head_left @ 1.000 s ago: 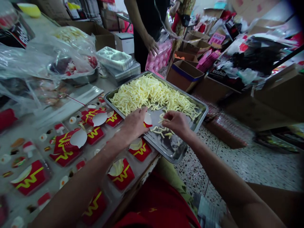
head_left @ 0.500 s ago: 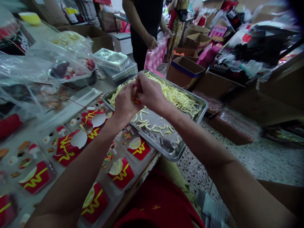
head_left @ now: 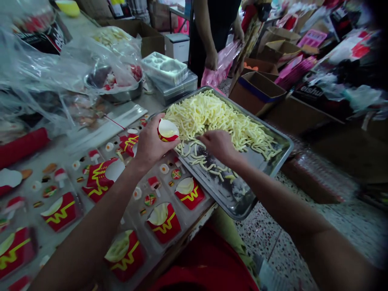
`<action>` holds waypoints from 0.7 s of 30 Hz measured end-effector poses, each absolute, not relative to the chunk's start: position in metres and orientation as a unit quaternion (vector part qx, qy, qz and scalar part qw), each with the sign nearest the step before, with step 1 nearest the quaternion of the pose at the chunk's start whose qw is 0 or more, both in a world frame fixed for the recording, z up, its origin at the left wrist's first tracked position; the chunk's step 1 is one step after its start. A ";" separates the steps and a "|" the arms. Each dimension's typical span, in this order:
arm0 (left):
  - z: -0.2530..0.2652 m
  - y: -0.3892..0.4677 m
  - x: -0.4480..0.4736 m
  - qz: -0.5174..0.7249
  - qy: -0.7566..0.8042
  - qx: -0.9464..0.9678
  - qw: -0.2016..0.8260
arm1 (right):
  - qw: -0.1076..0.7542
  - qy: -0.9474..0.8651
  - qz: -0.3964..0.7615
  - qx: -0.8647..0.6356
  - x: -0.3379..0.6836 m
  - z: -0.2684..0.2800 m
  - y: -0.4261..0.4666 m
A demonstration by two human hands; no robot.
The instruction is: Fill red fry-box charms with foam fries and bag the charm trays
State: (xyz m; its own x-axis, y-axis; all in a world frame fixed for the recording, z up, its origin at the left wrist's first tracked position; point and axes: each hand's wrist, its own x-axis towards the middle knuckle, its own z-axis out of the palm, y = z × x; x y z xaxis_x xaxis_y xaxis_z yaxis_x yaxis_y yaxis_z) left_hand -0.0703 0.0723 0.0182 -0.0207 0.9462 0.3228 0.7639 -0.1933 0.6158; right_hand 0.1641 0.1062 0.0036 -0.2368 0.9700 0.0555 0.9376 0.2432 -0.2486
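Note:
My left hand (head_left: pixel 151 142) is wrapped round a small red french-fry carton (head_left: pixel 167 129), its white-lined mouth tilted up towards me. Pale yellow stuff shows faintly inside it. My right hand (head_left: pixel 218 146) is over the metal tray (head_left: pixel 248 206), fingers curled together and fingertips at the near edge of a heap of pale yellow fry-shaped sticks (head_left: pixel 212 109). Whatever those fingers pinch is hidden. Loose sticks (head_left: pixel 209 167) lie scattered on the tray below the hand. Unfilled red cartons (head_left: pixel 101 178) lie on the packs to the left.
Clear plastic packs with filled cartons (head_left: pixel 165 222) and miniature food pieces cover the table. Behind stand a metal bowl (head_left: pixel 121 95) under plastic film and stacked clear trays (head_left: pixel 165 68). A person (head_left: pixel 212 36) beyond handles a pink plastic sheet (head_left: pixel 220 64). Cardboard boxes (head_left: pixel 257 91) stand at the right.
My hands were together over the tray around a red item. Now they are apart: the left holds the carton with its mouth open, and the right has moved down to the yellow sticks.

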 end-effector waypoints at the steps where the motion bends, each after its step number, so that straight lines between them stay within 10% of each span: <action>1: 0.020 0.071 -0.073 0.350 0.625 0.685 0.129 | 0.054 -0.781 0.061 -0.620 0.156 -0.001 0.104; 13: 0.043 0.037 -0.083 0.342 0.613 0.698 0.142 | -0.048 -0.822 0.053 -0.565 0.125 -0.003 0.089; 21: 0.023 0.038 -0.081 0.287 0.597 0.728 0.176 | 0.057 -0.809 0.163 -0.561 0.138 -0.022 0.113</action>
State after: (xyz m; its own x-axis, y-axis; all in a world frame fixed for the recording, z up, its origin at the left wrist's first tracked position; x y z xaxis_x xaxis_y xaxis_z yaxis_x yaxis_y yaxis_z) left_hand -0.0810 0.0378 0.0228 0.1220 0.9705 0.2081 0.7690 -0.2249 0.5983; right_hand 0.1376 0.1133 -0.0221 -0.3632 0.9273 -0.0908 0.8898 0.3164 -0.3290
